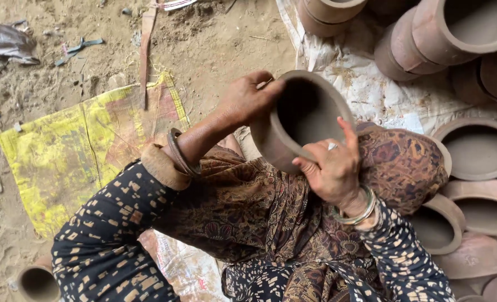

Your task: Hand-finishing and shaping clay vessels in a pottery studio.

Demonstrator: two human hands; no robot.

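Observation:
An unfired brown clay pot point(299, 120) rests tilted on my lap, its open mouth facing up toward me. My left hand point(247, 99) grips its far rim, fingers curled over the edge. My right hand point(331, 165) holds the near rim and wall, thumb along the lip. Bangles sit on both wrists. My lap is covered by dark patterned cloth point(248, 212).
Several more clay pots point(481, 148) lie stacked at the right and top right on a white sheet point(366, 84). A yellow sack point(75, 151) lies on sandy ground at the left. A small clay pot point(37, 282) stands at the bottom left. A wooden stick point(145, 50) lies at the top.

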